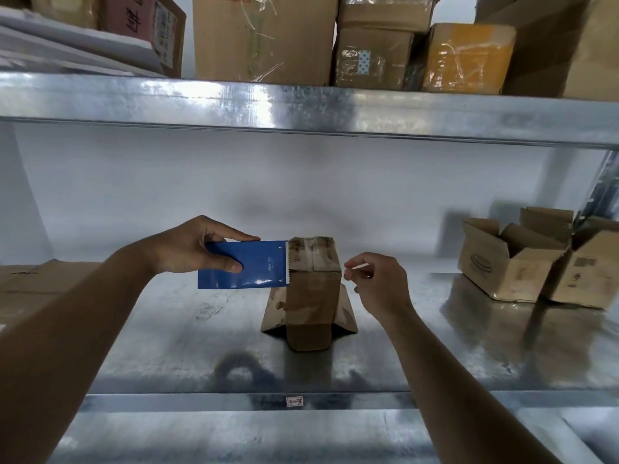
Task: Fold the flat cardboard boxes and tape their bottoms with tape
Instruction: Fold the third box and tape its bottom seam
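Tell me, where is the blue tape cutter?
In the head view, the left hand grips the tape cutter left of centre, its toothed edge against the small box on the shelf.

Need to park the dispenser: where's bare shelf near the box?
Bare metal shelf lies left of the small box, below the tape dispenser, and in front of the box. Right rear is crowded with open boxes.
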A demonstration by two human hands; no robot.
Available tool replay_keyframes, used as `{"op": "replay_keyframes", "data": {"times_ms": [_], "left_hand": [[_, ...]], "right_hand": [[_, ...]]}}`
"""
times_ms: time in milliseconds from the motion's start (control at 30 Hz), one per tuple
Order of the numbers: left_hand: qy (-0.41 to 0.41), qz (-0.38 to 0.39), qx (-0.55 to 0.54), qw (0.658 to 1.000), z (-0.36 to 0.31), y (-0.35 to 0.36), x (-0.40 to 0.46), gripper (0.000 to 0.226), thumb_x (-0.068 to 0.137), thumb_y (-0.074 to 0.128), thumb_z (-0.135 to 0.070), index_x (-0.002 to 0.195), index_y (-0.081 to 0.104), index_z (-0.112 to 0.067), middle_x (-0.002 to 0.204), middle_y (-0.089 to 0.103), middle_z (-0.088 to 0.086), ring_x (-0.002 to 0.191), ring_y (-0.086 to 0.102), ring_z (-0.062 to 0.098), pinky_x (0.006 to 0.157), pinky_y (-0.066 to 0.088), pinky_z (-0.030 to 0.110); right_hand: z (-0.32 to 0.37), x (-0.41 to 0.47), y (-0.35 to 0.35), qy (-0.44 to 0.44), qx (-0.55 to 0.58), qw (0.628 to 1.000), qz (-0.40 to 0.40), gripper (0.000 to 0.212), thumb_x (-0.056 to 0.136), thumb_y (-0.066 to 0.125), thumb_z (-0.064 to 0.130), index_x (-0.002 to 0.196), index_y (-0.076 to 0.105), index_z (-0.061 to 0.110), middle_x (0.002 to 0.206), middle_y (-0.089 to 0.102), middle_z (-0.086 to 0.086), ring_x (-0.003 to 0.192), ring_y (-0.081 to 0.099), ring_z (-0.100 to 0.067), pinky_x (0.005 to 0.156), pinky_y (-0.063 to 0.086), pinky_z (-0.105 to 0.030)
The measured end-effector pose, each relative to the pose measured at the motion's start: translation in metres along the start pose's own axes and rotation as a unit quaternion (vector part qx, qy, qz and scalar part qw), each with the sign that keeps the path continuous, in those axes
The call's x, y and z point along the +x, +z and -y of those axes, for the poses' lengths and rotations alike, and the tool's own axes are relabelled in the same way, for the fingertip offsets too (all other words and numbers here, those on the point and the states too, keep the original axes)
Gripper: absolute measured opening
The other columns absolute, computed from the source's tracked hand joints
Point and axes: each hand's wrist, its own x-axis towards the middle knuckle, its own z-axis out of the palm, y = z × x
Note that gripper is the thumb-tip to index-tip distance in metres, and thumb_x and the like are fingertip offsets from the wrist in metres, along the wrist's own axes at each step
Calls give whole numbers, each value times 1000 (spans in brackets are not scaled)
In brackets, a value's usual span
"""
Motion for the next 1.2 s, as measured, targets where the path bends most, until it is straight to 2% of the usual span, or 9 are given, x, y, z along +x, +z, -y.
{"op": "replay_keyframes", "data": {"times_ms": [167,333,467,600,733,833,1000,1100,1200], "left_hand": [[-12,12,-5,1000,4,4,2,58,82,84,-14,134,68,-32,119,76,-10,114,71,13,95,60,33],[-22,16,0,1000,6,5,6,58,82,84,-17,134,68,-35,118,76,-10,111,72,14,93,61,38],[-21,22,10,999,4,10,9,58,84,84,-13,135,67,-33,116,77,-10,109,73,15,94,61,40],[-24,23,19,999,1,11,12,58,84,84,-12,135,67,-33,115,77,-10,109,73,15,94,61,42],[-24,24,29,999,-2,13,13,58,84,84,-11,135,67,-33,114,78,-11,108,73,14,92,62,40],[-25,20,30,999,-1,10,11,57,84,83,-11,135,67,-32,112,78,-11,106,73,13,92,62,39],[-22,18,23,999,2,11,10,58,84,84,-14,136,67,-32,116,77,-10,109,73,16,92,62,41],[-21,13,20,999,3,12,11,58,84,83,-13,136,67,-33,114,77,-11,108,72,15,89,63,38],[-22,14,17,1000,5,12,10,58,84,84,-15,136,67,-34,116,77,-11,109,72,14,91,62,39]], "right_hand": [[-9,-1,1,15,50,998,45,17,97,72,16,111,78,24,90,78,10,70,71,-1,68,51,-12],[-19,0,6,43,111,990,71,18,97,72,20,112,75,30,84,79,14,83,74,-8,86,62,-37],[-19,3,3,61,105,990,75,21,96,74,24,117,72,26,87,79,10,76,71,3,64,46,-17],[-17,10,2,74,67,991,95,28,97,73,25,125,68,27,106,78,1,49,57,8,56,38,-19],[-8,15,0,122,16,985,120,35,98,67,44,129,66,29,131,64,7,106,68,-18,78,57,-34],[-9,12,3,187,-1,973,135,37,102,60,45,133,63,26,130,61,0,110,64,-26,76,60,-34],[-7,-1,14,-79,-29,992,-95,20,101,65,20,120,73,19,119,72,2,97,66,-8,80,51,-13],[0,1,24,-244,-80,964,-64,21,99,69,17,118,77,16,121,75,1,108,70,-14,94,58,-30],[9,-2,33,-241,-133,961,30,26,103,64,21,126,74,18,131,72,-1,117,69,-20,97,59,-39]]}}
